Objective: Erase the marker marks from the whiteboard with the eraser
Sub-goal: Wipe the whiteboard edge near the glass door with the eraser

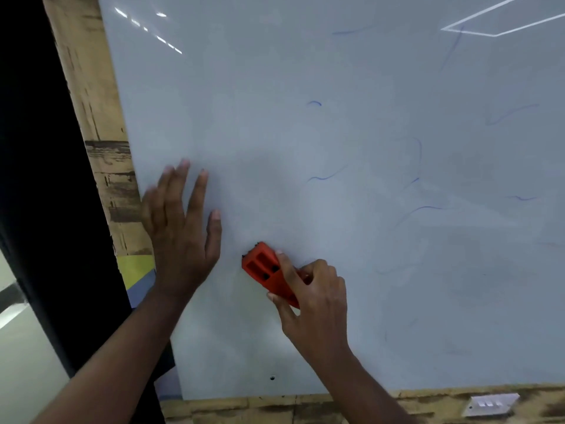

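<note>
1. The right hand [312, 296], at lower centre of the frame, grips the orange eraser [265, 269] against the whiteboard [275, 117].
2. The left hand [180, 228], at centre left, lies with fingers spread straight, seemingly flat on the board.
3. Faint blue marker marks [327, 175] remain to the right.

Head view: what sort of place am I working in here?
Probably an office or meeting room. A large wall-mounted whiteboard with faint blue marker marks fills the view, a wood-look wall borders it, and a light switch plate sits below it.
</note>
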### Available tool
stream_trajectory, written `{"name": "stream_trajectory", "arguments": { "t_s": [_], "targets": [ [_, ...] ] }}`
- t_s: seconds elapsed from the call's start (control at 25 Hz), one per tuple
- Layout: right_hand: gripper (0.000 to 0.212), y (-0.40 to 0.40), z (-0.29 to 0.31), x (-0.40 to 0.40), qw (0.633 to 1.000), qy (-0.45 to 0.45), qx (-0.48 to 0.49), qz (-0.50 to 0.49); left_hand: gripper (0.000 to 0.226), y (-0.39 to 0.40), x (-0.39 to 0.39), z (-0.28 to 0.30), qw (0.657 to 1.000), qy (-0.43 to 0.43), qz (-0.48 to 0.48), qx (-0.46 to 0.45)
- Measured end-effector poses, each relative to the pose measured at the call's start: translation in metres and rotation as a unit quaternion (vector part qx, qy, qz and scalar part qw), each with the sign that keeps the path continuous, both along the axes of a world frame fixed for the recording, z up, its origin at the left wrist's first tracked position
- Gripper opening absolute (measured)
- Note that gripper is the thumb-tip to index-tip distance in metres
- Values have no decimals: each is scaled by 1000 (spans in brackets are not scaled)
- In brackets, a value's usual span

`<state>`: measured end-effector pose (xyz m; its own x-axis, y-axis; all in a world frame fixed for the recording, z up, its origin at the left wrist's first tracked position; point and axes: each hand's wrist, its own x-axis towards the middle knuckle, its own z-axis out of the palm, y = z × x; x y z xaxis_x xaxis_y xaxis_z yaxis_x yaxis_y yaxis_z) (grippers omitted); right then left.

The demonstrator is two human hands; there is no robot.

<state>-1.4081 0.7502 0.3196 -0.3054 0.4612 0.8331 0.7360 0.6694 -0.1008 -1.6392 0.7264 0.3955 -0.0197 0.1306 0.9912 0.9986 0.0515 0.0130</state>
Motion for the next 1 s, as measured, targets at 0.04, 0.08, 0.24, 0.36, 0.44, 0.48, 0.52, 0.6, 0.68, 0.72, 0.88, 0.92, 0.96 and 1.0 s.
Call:
{"name": "stream_trajectory", "arguments": {
  "t_s": [0.04, 0.08, 0.24, 0.36, 0.44, 0.48, 0.52, 0.6, 0.68, 0.72, 0.88, 0.92, 0.96, 1.0],
  "targets": [
    [77, 2, 3, 0, 1000, -6, 16, 12, 58, 3, -1, 20, 1000, 6, 3, 2],
    [76, 4, 10, 1, 999, -11, 35, 26, 59, 6, -1, 34, 1000, 12, 6, 0],
    [71, 19, 61, 15, 994, 48, 78, 57, 62, 17, 2, 39, 999, 15, 24, -15],
    [74, 32, 107, 44, 980, 193, 43, 32, 62, 20, -1, 35, 999, 24, 27, -10],
    [80, 39, 126, 65, 959, 282, 29, 13, 62, 20, -2, 36, 999, 28, 24, -8],
    [82, 41, 132, 72, 948, 316, 26, 12, 62, 20, -2, 35, 999, 28, 24, -7],
    [84, 42, 136, 77, 941, 338, 23, 13, 62, 21, -2, 35, 999, 29, 24, -7],
    [82, 42, 139, 74, 938, 346, 21, 11, 62, 21, -2, 34, 999, 28, 25, -5],
    [78, 37, 136, 61, 950, 310, 37, 13, 62, 22, -2, 33, 999, 27, 24, -3],
    [76, 34, 132, 50, 959, 277, 50, 21, 62, 22, -2, 33, 999, 28, 25, -2],
    [69, 19, 97, 2, 988, 97, 114, 50, 62, 22, -2, 33, 999, 28, 25, -4],
    [67, 18, 90, -6, 988, 64, 137, 43, 62, 22, -3, 33, 999, 30, 27, -6],
    [66, 20, 86, -12, 985, 44, 160, 39, 62, 22, -3, 33, 999, 31, 29, -8],
    [64, 22, 87, -15, 982, 34, 183, 43, 63, 22, -3, 33, 999, 31, 30, -10]
  ]
}}
